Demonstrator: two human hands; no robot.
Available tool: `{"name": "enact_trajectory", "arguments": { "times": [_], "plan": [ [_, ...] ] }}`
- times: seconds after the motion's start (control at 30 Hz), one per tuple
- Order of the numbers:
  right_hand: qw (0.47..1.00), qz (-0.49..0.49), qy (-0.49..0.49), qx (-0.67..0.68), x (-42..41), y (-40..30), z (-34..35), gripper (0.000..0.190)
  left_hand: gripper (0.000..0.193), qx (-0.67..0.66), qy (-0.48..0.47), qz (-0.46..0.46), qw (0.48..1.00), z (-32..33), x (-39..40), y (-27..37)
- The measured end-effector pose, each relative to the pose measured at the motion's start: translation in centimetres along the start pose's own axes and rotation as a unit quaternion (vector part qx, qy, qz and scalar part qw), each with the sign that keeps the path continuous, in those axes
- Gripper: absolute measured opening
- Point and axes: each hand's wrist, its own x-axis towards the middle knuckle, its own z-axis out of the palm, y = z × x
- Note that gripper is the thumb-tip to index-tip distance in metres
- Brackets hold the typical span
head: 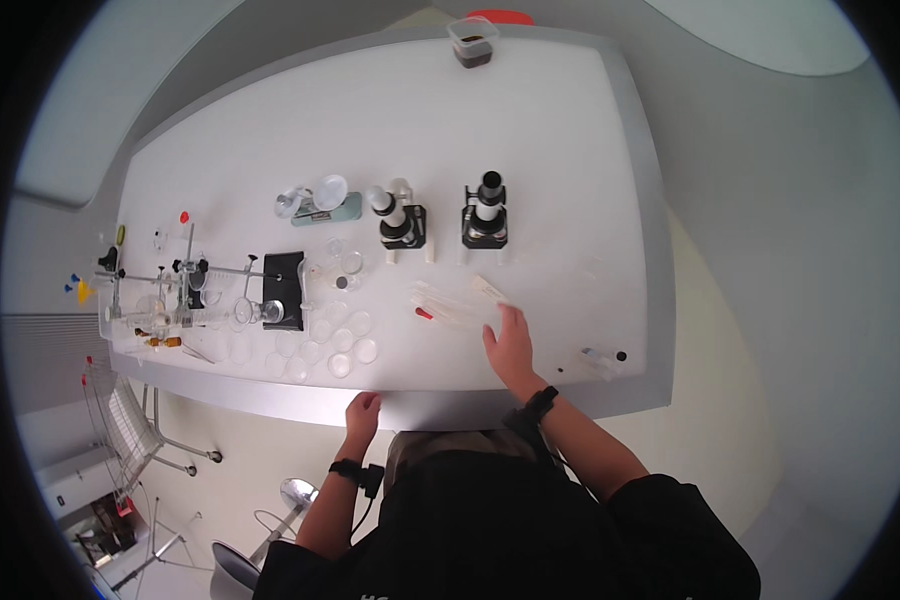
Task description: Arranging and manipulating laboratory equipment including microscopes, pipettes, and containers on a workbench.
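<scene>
My right hand [511, 343] is over the white tabletop with thumb and fingers apart; its fingertips are at the lower end of a small pale packet bearing writing [487, 288]. Whether they touch it cannot be told. Left of that hand lie thin clear plastic pieces [442, 301], perhaps droppers, beside a small red rubber bulb [424, 313]. My left hand [363, 414] rests at the table's grey front edge, fingers curled, and whether it holds anything is unclear. Beyond the hands stand two microscopes, one with a black eyepiece [486, 211] and one with a white top [400, 219].
Several clear petri dishes [343, 340] lie left of centre. Further left are a black case [283, 291] and clamp stands with glassware [187, 270]. A balance [327, 208] stands behind, a plastic tub [472, 51] at the far edge. A black-capped tube [604, 360] lies front right.
</scene>
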Motion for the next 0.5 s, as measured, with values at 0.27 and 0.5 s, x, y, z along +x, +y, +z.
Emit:
{"name": "enact_trajectory", "arguments": {
  "times": [0.27,0.5],
  "plan": [
    [0.99,0.038,0.137,0.0,10.4,-4.1,4.8,0.077,0.021,0.021,0.121,-0.087,0.989,-5.9,-2.0,-14.1],
    [0.977,0.059,0.204,-0.001,14.1,-3.2,7.3,0.059,0.025,0.032,0.037,-0.12,0.992,-9.0,-4.2,-18.5]
  ]
}}
